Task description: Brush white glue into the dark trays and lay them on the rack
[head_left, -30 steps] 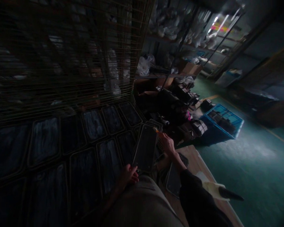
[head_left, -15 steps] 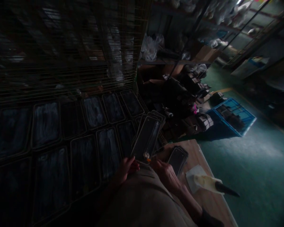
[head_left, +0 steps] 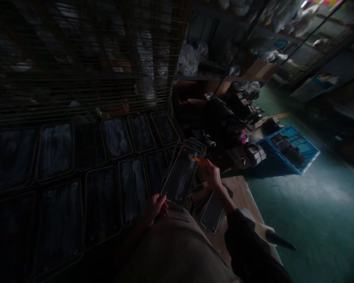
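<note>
My left hand is closed on the near end of a dark rectangular panel with a pale rim, held tilted above my lap. My right hand grips a small orange-handled brush, its tip resting at the far end of that panel. More panels of the same kind lie stacked just behind it and another lies by my right forearm on the wooden bench.
Rows of dark panels streaked with white lie on a wire rack to my left, below a wire cage. A white bottle with a dark nozzle lies on the bench. A blue crate and cluttered shelves stand beyond on the green floor.
My right hand has moved the brush from the near end of the panel up to its far end. The left hand keeps its hold on the panel.
</note>
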Available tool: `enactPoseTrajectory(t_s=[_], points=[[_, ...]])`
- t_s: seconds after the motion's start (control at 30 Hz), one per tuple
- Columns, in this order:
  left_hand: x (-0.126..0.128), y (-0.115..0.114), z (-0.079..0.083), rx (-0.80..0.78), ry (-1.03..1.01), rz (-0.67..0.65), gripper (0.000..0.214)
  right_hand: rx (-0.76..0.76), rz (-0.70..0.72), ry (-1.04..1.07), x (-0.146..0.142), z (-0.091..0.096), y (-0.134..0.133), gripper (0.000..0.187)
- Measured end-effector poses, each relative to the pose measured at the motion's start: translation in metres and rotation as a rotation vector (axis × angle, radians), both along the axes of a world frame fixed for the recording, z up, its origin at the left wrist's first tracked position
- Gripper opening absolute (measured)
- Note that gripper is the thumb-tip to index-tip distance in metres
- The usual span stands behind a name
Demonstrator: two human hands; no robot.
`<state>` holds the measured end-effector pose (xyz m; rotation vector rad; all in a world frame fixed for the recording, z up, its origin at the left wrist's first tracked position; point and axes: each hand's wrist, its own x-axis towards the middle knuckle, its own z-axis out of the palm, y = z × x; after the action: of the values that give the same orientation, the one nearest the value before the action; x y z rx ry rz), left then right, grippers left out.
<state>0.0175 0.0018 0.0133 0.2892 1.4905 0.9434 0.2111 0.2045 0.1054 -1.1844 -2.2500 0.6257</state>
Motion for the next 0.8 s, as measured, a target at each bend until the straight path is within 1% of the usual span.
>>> enactPoseTrajectory(t_s=[0.1, 0.2, 0.27, 0.33, 0.43, 0.5, 0.57, 0.6, 0.63, 0.7, 0.77, 0.8], points=[[0.001, 0.0, -0.004, -0.007, -0.061, 0.033, 0.036, 0.09, 0.016, -0.096, -0.014, 0.001, 0.014, 0.03], [0.002, 0.001, -0.005, -0.04, -0.112, 0.081, 0.034, 0.096, 0.047, -0.204, -0.025, -0.006, 0.011, 0.03], [0.002, 0.0, -0.004, -0.041, -0.122, 0.092, 0.032, 0.072, 0.101, -0.226, -0.028, -0.012, -0.004, 0.029], [0.003, 0.0, -0.002, -0.026, -0.121, 0.092, 0.03, 0.02, 0.184, -0.212, -0.024, -0.013, -0.026, 0.028], [0.003, -0.002, 0.001, -0.01, -0.117, 0.094, 0.03, -0.13, 0.332, -0.172, -0.014, -0.002, -0.06, 0.029], [0.003, -0.004, 0.003, 0.013, -0.112, 0.098, 0.033, -0.245, 0.369, -0.124, -0.008, 0.009, -0.068, 0.029], [0.004, -0.005, 0.004, 0.037, -0.106, 0.099, 0.035, -0.298, 0.316, -0.042, -0.009, 0.018, -0.06, 0.03], [0.004, -0.005, 0.004, 0.042, -0.101, 0.099, 0.036, -0.283, 0.269, -0.006, -0.012, 0.021, -0.049, 0.03], [0.004, -0.005, 0.004, 0.045, -0.094, 0.095, 0.036, -0.242, 0.22, 0.016, -0.017, 0.021, -0.037, 0.03], [0.004, -0.005, 0.002, 0.04, -0.081, 0.079, 0.034, -0.117, 0.152, -0.009, -0.028, 0.017, -0.009, 0.03], [0.003, -0.004, -0.001, 0.032, -0.066, 0.065, 0.03, -0.015, 0.127, -0.073, -0.039, 0.007, 0.012, 0.029], [0.003, -0.004, -0.002, 0.028, -0.06, 0.059, 0.028, 0.011, 0.131, -0.102, -0.043, 0.002, 0.018, 0.029]])
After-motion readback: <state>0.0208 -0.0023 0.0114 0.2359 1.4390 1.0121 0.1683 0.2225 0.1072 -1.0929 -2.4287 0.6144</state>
